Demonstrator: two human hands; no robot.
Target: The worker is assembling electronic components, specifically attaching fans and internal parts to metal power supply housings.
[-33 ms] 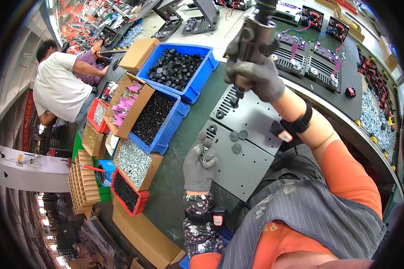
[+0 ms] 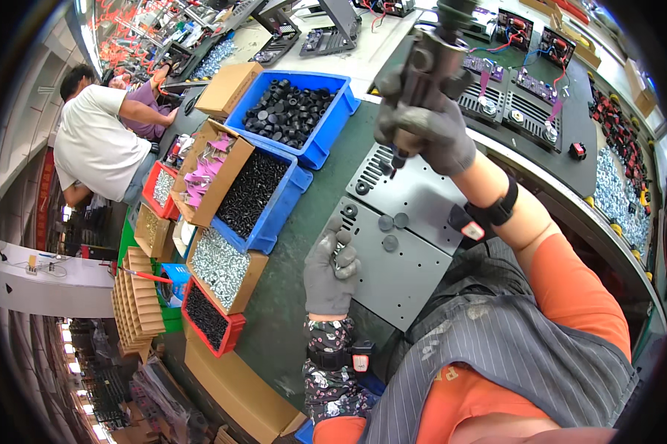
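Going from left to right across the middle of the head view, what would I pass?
Person in a white shirt → red bin of small metal parts → cardboard box of pink pieces → blue bin of black screws → left hand on the grey metal plate → right hand gripping a power screwdriver.

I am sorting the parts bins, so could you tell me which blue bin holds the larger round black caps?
The far blue bin, beside the closed cardboard box, holds them; the nearer blue bin holds much finer black pieces.
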